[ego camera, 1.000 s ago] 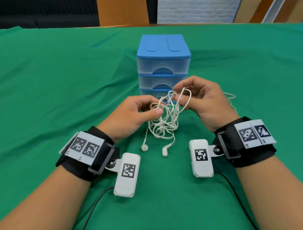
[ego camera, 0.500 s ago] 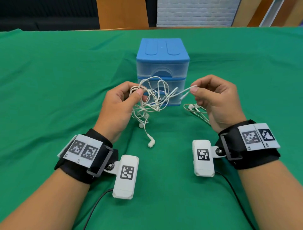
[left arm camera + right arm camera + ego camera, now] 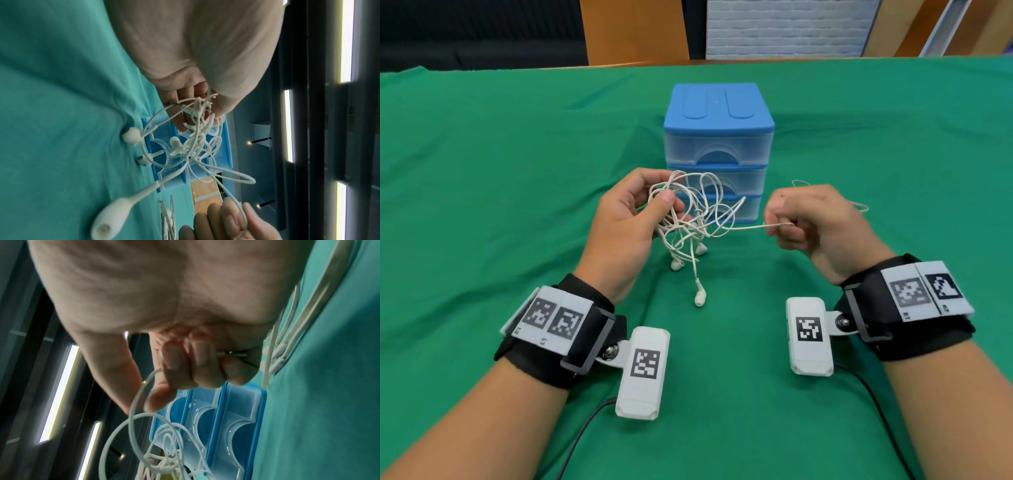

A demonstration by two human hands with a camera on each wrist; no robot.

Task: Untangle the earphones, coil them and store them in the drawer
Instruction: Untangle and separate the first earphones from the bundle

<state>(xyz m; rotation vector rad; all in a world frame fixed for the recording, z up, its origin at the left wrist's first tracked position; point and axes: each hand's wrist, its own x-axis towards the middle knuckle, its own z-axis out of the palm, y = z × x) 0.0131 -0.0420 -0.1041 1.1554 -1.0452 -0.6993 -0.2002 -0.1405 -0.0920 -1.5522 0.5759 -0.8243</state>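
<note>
A tangle of white earphones (image 3: 690, 219) hangs in front of a small blue drawer unit (image 3: 718, 137) with three clear, closed drawers. My left hand (image 3: 654, 205) pinches the knot between thumb and fingers; earbuds (image 3: 700, 297) dangle to the green cloth. My right hand (image 3: 779, 224) has its fingers curled round the cable's plug end (image 3: 232, 353) and pulls a strand taut to the right. In the left wrist view the tangle (image 3: 197, 139) and a large near earbud (image 3: 115, 216) show. The right wrist view has the cable (image 3: 139, 402) looping away from my fist.
The table is covered by a green cloth (image 3: 500, 178). Another white cable (image 3: 858, 205) lies on the cloth behind my right hand, also seen as a white cable (image 3: 287, 337) beside my palm. Chairs and a wall stand beyond the far edge.
My hands have moved apart. The right hand pulled the plug end out to the right and closed into a fist around it; the tangle has loosened and spread, and hangs from my left hand.
</note>
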